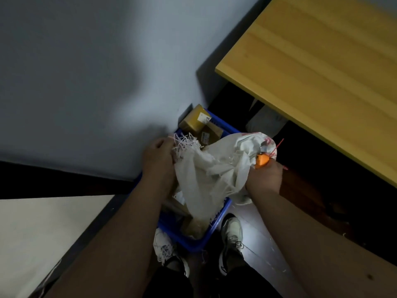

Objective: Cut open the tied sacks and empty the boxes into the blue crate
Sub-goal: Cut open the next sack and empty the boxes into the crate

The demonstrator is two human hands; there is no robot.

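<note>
Forearms: both reach down from the camera toward a blue crate [217, 220] on the floor, shoes [231, 235] either side of it.
Right hand [265, 177]: fingers curled round an orange cutter [261, 161] and a fold of the white sack [214, 168].
Left hand [159, 158]: level with the right, fingers clamped on the sack's frayed mouth.
Sack: held between the hands, draped over the crate; it looks slack, probably nearly empty.
Boxes [199, 123]: beyond the hands, lying at the crate's far end.
Advice: lift the closed end higher than the mouth, keep the mouth inside the rim, and point the cutter away from the fingers.
Red tie [277, 147]: just past the right hand, hanging from the cloth.
</note>
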